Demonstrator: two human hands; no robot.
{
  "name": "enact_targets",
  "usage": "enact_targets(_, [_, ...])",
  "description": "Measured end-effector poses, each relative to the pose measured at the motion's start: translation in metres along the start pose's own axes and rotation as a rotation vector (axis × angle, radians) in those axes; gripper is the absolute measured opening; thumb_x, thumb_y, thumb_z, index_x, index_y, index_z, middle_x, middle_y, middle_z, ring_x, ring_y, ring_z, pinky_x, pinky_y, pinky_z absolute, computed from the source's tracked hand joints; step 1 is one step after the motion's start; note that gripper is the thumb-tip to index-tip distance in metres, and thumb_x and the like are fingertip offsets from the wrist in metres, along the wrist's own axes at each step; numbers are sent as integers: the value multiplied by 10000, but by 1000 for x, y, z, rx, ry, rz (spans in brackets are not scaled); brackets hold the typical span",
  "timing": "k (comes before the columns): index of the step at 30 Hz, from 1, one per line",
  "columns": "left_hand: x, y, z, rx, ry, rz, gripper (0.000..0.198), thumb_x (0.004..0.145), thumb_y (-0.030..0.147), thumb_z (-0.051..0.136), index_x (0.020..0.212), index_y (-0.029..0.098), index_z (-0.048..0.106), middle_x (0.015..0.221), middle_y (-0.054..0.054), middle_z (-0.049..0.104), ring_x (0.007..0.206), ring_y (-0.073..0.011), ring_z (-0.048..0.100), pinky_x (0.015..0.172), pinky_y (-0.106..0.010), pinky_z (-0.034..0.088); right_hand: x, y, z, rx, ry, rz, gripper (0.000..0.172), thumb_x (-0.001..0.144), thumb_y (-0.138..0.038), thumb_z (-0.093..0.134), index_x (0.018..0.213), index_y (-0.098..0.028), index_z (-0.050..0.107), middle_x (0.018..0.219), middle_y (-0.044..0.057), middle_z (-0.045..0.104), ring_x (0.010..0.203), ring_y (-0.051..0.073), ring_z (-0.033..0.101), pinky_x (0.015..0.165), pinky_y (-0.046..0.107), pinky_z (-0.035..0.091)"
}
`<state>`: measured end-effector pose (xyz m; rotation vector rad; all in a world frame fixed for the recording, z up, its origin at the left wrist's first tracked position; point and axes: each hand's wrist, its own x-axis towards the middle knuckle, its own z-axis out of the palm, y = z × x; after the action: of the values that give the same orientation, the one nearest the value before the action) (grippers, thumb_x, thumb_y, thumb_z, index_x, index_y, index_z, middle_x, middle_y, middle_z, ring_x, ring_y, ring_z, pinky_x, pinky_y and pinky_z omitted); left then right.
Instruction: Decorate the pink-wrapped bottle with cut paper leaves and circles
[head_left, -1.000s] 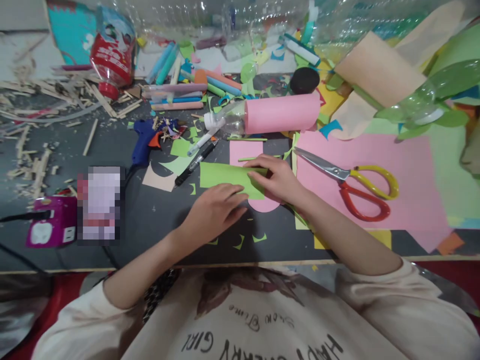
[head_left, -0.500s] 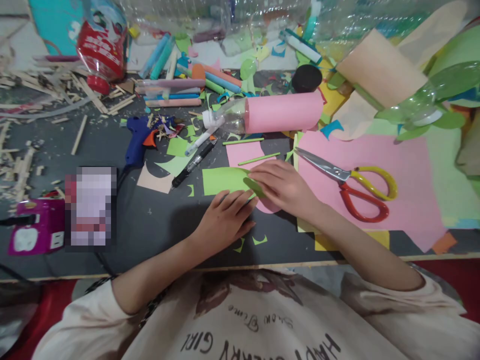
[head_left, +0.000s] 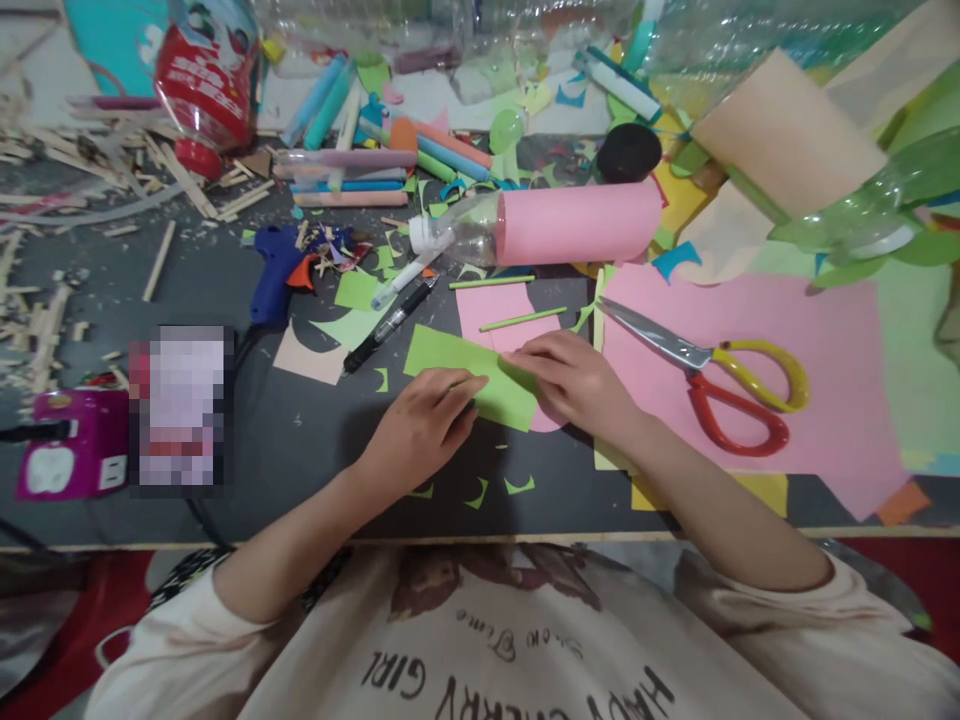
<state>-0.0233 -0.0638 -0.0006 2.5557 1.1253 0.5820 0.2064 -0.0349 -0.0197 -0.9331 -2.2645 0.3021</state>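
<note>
A green paper piece (head_left: 480, 372) lies flat on the dark table (head_left: 300, 440) in front of me. My left hand (head_left: 421, 425) rests on its near edge with fingers stretched out and pressing down. My right hand (head_left: 574, 378) presses the paper's right end with its fingers laid flat. Under the green paper lies a pink paper piece (head_left: 495, 305) with a thin green strip (head_left: 523, 319) on it.
Red-and-yellow scissors (head_left: 720, 375) lie on a large pink sheet (head_left: 757, 370) to the right. A plastic bottle wrapped in pink paper (head_left: 547, 225), a black pen (head_left: 390, 325), a blue glue gun (head_left: 271, 272), a purple power strip (head_left: 64, 460), markers and wood scraps crowd the table.
The green paper has turned and flattened, its right end now lower. My left hand moved up onto the paper; my right hand stayed on the right end.
</note>
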Motion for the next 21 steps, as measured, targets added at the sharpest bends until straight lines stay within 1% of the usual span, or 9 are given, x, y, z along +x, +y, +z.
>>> enact_targets(2, [0, 0, 0, 78, 15, 56, 226, 940, 154, 466, 1126, 151, 593, 1060, -115, 695, 998, -222, 664, 891, -367, 547, 0, 0, -1, 5, 14, -4, 342, 921, -60, 416, 1127, -230, 630, 852, 79, 694, 791, 202, 634, 682, 345, 516])
enact_targets(4, [-1, 3, 2, 131, -9, 99, 225, 944, 200, 484, 1128, 157, 605, 1149, -125, 682, 1052, -234, 656, 926, -380, 538, 0, -1, -3, 26, 12, 20, 363, 915, -51, 404, 1144, -227, 624, 876, 86, 700, 818, 208, 644, 693, 352, 521])
enact_targets(6, [-2, 7, 3, 163, -52, 88, 278, 951, 258, 486, 1186, 159, 596, 1249, -147, 644, 1144, -261, 621, 961, -401, 520, 0, -1, -5, 58, 6, 56, 374, 910, -56, 406, 1161, -235, 618, 926, 89, 713, 861, 214, 659, 721, 366, 530])
enact_targets(8, [-3, 12, 5, 200, -83, 49, 348, 956, 289, 475, 1260, 144, 566, 1306, -174, 607, 1214, -285, 575, 984, -416, 500, 1, -1, -6, 101, 13, 77, 365, 905, -68, 426, 1165, -238, 616, 976, 90, 726, 905, 218, 672, 762, 383, 540])
enact_targets(11, [-6, 15, 8, 247, -94, -1, 428, 955, 311, 472, 1337, 125, 515, 1314, -197, 586, 1230, -303, 549, 1002, -426, 476, 2, -2, -6, 153, 27, 66, 364, 896, -61, 429, 1147, -238, 625, 1023, 87, 745, 964, 219, 683, 832, 408, 547])
enact_targets(15, [-8, 11, 12, 236, -97, -46, 461, 956, 323, 462, 1385, 154, 476, 1334, -188, 559, 1233, -304, 531, 1034, -443, 444, 0, -1, -4, 148, -13, 90, 384, 892, -62, 408, 1111, -256, 656, 1020, 65, 763, 994, 219, 694, 866, 427, 555])
enact_targets(18, [-8, 9, 12, 225, -78, -40, 440, 954, 321, 467, 1363, 160, 492, 1317, -180, 569, 1215, -299, 546, 1026, -440, 448, -2, -1, -5, 144, -37, 105, 367, 886, -71, 423, 1090, -250, 670, 1030, 61, 768, 1024, 217, 696, 887, 424, 553])
enact_targets(21, [-7, 8, 8, 190, -36, -7, 379, 949, 293, 480, 1296, 152, 534, 1242, -167, 618, 1152, -291, 590, 978, -437, 479, -3, 0, -6, 127, -50, 78, 330, 899, -83, 438, 1071, -236, 675, 1038, 66, 771, 1040, 215, 698, 889, 411, 550])
